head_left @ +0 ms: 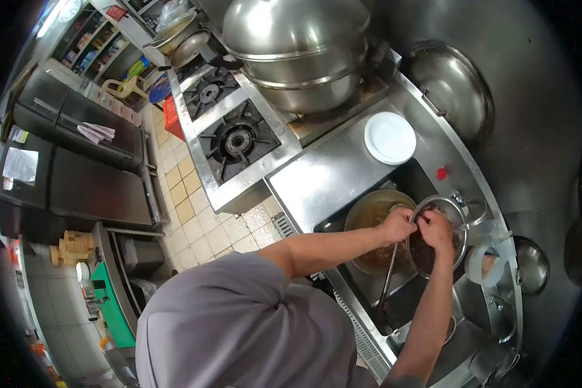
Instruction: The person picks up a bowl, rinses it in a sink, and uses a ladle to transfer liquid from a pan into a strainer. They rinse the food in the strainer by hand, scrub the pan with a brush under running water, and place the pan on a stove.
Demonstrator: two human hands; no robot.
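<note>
Over the sink (362,284), my left hand (398,226) is closed at the left rim of a round metal bowl (462,249). Whatever its fingers grip is hidden. My right hand (436,231) reaches over the same bowl, fingers curled in and close to the left hand's. I cannot make out what is between them. Dark contents (422,257) fill part of the bowl. Under my left wrist sits a wide pan (362,220) of brownish liquid, partly covered by the forearm. A long metal handle (388,281) slants from below my left hand to the sink's front edge.
A white plate (390,138) lies on the steel counter (330,171). Left of it stands a stove with burners (238,139); a large domed steel pot (297,55) is behind. A white container (485,265) and taps (458,199) line the sink's far side.
</note>
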